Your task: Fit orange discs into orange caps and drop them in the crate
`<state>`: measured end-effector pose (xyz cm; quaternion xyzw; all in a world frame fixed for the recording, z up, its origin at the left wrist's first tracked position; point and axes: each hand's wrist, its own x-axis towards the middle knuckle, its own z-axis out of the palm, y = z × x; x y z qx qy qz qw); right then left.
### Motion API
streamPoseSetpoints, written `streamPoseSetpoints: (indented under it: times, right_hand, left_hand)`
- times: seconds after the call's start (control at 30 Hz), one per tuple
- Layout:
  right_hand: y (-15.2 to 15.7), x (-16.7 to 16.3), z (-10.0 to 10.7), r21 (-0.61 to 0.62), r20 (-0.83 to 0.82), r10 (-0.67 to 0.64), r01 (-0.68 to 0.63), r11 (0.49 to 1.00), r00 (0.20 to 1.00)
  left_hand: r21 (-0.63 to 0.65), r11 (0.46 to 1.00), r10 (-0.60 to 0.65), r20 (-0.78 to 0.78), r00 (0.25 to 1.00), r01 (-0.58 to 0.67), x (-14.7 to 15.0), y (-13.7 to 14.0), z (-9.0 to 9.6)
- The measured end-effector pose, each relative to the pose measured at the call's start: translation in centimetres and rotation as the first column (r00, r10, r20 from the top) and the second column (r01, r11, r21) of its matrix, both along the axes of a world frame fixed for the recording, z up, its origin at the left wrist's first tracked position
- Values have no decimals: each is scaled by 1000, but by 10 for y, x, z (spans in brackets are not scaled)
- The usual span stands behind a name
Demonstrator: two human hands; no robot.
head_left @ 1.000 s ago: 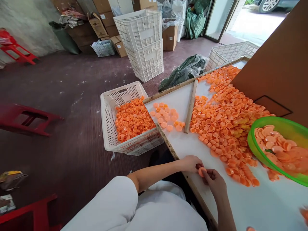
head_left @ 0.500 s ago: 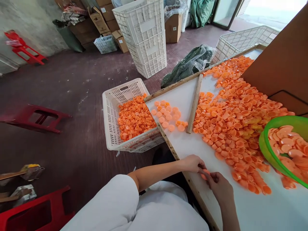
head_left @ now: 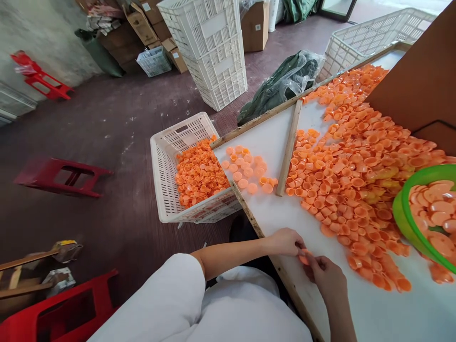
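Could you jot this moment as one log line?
left hand: holding orange piece | right hand: holding it too | nearby: orange pile, green basin, white crate

A heap of caps (head_left: 338, 190) lies on the table (head_left: 377, 316), left of the basin (head_left: 406, 216) and right of the crate (head_left: 164, 183).

Dim floor (head_left: 89, 126), bright doorway (head_left: 372, 9) (washed out)
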<state>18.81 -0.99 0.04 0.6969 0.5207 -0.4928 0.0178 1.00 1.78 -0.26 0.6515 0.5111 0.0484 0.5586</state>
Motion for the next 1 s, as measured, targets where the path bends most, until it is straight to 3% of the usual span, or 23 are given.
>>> streamPoseSetpoints:
  times: [0.17, 0.27, 0.47, 0.63, 0.77, 0.9, 1.0]
  right_hand:
    - [-3, 0, 2, 24, -45, 137, -136, 990, 989]
    - [-10, -3, 9, 43, -66, 149, -146, 988, 987]
    - [-18, -5, 10, 31, -55, 100, -98, 995, 993]
    - [-7, -7, 2, -78, -147, -14, 3, 997, 989]
    - [-1, -8, 0, -169, -259, -85, 42, 985, 962]
    - [-9, -4, 2, -36, -247, 4, -14, 999, 969]
    - [-15, -4, 4, 99, -129, 134, -122, 988, 983]
  left_hand:
    - [-85, 995, -45, 80, 996, 52, -5, 3, 4]
    - [-109, 992, -39, 146, 989, 55, -8, -3, 6]
    - [41, 998, -41, 109, 993, 37, -8, -19, 11]
    - [-43, 999, 13, 9, 1000, -13, -3, -12, 9]
    - [-56, 998, -13, -34, 999, 11, -1, -2, 5]
    - [-57, 998, -38, -28, 999, 37, -4, -3, 2]
    - [-32, 999, -23, 7, 1000, 23, -4, -7, -5]
